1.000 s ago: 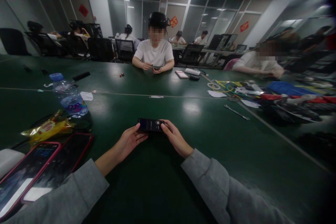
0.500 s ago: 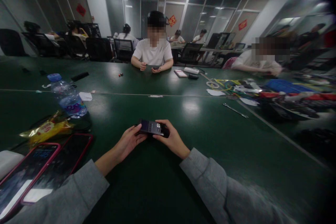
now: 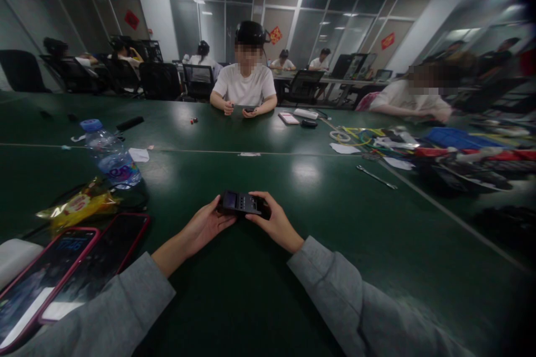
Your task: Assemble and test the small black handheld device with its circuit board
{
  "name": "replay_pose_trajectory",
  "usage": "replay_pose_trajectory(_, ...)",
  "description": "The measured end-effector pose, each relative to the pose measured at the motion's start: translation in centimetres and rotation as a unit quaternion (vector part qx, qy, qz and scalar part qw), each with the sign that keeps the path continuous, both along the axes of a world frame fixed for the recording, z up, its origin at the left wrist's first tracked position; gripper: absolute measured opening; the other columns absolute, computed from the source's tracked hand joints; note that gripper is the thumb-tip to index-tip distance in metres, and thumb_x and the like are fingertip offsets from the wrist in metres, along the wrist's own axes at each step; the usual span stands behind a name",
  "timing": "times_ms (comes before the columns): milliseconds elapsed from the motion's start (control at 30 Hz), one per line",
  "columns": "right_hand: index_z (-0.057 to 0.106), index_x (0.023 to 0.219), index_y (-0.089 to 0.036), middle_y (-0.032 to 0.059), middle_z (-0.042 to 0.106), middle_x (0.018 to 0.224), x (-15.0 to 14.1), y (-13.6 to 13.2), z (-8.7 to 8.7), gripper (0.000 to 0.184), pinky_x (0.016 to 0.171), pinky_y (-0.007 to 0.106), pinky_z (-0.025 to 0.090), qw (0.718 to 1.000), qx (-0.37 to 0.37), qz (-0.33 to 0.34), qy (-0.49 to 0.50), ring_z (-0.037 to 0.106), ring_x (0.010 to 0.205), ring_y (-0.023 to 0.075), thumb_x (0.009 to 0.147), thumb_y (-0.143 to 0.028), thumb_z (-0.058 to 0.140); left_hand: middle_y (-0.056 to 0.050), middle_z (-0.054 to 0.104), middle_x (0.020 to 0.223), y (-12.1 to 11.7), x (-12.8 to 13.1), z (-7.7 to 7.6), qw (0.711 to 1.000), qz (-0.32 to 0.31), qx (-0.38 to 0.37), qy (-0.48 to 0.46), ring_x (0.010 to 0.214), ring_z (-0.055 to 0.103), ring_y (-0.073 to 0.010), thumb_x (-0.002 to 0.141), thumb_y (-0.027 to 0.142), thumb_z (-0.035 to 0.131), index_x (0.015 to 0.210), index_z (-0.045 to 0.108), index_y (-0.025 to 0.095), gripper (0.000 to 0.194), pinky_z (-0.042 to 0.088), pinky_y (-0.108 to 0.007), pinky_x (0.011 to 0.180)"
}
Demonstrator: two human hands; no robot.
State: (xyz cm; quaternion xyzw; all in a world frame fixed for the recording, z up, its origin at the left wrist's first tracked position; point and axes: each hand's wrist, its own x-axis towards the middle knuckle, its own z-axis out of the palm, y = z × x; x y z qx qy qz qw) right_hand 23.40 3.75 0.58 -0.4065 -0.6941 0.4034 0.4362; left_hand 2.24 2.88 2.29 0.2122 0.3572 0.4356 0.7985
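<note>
A small black handheld device with a screen and rows of small buttons (image 3: 238, 201) is held above the green table (image 3: 310, 301), screen to the left; its exact kind is unclear. My left hand (image 3: 209, 226) supports its left end, thumb at the upper left edge and fingers underneath. Around the right end wraps my right hand (image 3: 274, 220), with the thumb at the near edge and the fingers along the far edge. My right fingers partly cover that end.
Left stand a water bottle (image 3: 115, 159), a yellow snack packet (image 3: 79, 207) and two red-edged phones (image 3: 54, 268) (image 3: 121, 240). A wrench (image 3: 377, 177) and a pile of cables (image 3: 364, 136) lie right. A person (image 3: 244, 83) sits opposite, holding a dark object.
The device has tilted slightly, so the bright reflection on its face is gone and its buttons show. My left thumb has slid outward to the device's edge.
</note>
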Motion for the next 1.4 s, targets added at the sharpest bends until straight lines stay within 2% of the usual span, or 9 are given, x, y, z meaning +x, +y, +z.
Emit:
replay_pose_trajectory(300, 0.05, 0.118, -0.024, 0.0059, 0.057, 0.118, -0.2, -0.3, 0.5, 0.047, 0.096, 0.04, 0.047, 1.0, -0.011, -0.006, 0.028, 0.059, 0.107, 0.0214, 0.076, -0.024, 0.071, -0.02, 0.061, 0.115, 0.2, 0.0, -0.2, 1.0, 0.006, -0.015, -0.021, 0.101, 0.066, -0.0256, 0.094, 0.038, 0.047, 0.129, 0.041, 0.008, 0.047, 0.042, -0.039, 0.102)
replay_pose_trajectory(433, 0.046, 0.12, -0.024, 0.0065, 0.056, 0.119, -0.2, -0.3, 0.3, 0.046, 0.098, 0.039, 0.045, 0.999, 0.004, -0.021, 0.041, 0.057, 0.11, 0.0214, 0.08, -0.029, 0.067, -0.02, 0.063, 0.112, 0.3, 0.1, -0.5, 1.0, 0.004, -0.009, -0.022, 0.1, 0.067, -0.0249, 0.096, 0.03, 0.043, 0.127, 0.043, 0.007, 0.039, 0.041, -0.039, 0.104)
replay_pose_trajectory(567, 0.043, 0.124, -0.024, 0.0076, 0.055, 0.12, -0.1, -0.3, -0.1, 0.044, 0.099, 0.04, 0.044, 0.998, 0.028, -0.046, 0.037, 0.055, 0.112, 0.0217, 0.085, -0.033, 0.062, -0.021, 0.064, 0.112, 0.3, 0.1, -0.9, 1.0, 0.009, 0.009, -0.01, 0.104, 0.065, -0.026, 0.094, 0.023, 0.046, 0.121, 0.05, 0.006, 0.032, 0.039, -0.041, 0.105)
replay_pose_trajectory(700, 0.042, 0.124, -0.023, 0.0078, 0.054, 0.12, 0.0, -0.4, 0.0, 0.043, 0.099, 0.039, 0.044, 0.993, 0.048, -0.089, 0.059, 0.054, 0.113, 0.0214, 0.087, -0.036, 0.059, -0.021, 0.065, 0.112, 0.2, 0.2, -0.8, 1.0, 0.015, 0.016, 0.01, 0.102, 0.066, -0.0264, 0.093, 0.019, 0.048, 0.119, 0.052, 0.006, 0.03, 0.04, -0.042, 0.105)
replay_pose_trajectory(933, 0.043, 0.123, -0.022, 0.0081, 0.052, 0.119, 0.2, -0.1, 0.3, 0.043, 0.1, 0.041, 0.043, 0.97, 0.064, -0.211, 0.097, 0.053, 0.112, 0.0221, 0.087, -0.041, 0.058, -0.022, 0.062, 0.119, 0.0, 0.2, 0.0, 1.0, 0.024, 0.01, 0.015, 0.104, 0.065, -0.0263, 0.092, 0.015, 0.046, 0.125, 0.049, 0.005, 0.034, 0.042, -0.041, 0.104)
replay_pose_trajectory(1033, 0.042, 0.124, -0.023, 0.0083, 0.052, 0.121, 0.2, -0.1, 0.3, 0.044, 0.1, 0.041, 0.043, 0.974, 0.056, -0.2, 0.094, 0.053, 0.113, 0.0225, 0.087, -0.041, 0.058, -0.022, 0.061, 0.12, -0.1, 0.2, 0.1, 1.0, 0.022, 0.011, 0.017, 0.104, 0.065, -0.0263, 0.092, 0.015, 0.047, 0.124, 0.049, 0.005, 0.034, 0.042, -0.042, 0.104)
replay_pose_trajectory(1233, 0.042, 0.125, -0.025, 0.0077, 0.052, 0.122, 0.1, -0.4, 0.3, 0.044, 0.102, 0.041, 0.041, 0.991, 0.063, -0.111, 0.04, 0.052, 0.114, 0.0228, 0.087, -0.037, 0.059, -0.02, 0.065, 0.114, 0.1, 0.1, -0.5, 0.999, 0.021, 0.024, 0.008, 0.103, 0.066, -0.0263, 0.091, 0.015, 0.049, 0.119, 0.053, 0.008, 0.029, 0.039, -0.044, 0.105)
replay_pose_trajectory(1400, 0.043, 0.125, -0.025, 0.0071, 0.052, 0.12, 0.1, -0.5, 0.4, 0.043, 0.1, 0.04, 0.041, 0.994, 0.069, -0.083, 0.019, 0.052, 0.113, 0.0226, 0.087, -0.035, 0.06, -0.021, 0.063, 0.118, 0.1, 0.1, -0.7, 0.999, 0.021, 0.032, 0.012, 0.107, 0.064, -0.0268, 0.092, 0.018, 0.048, 0.117, 0.054, 0.008, 0.028, 0.039, -0.043, 0.106)
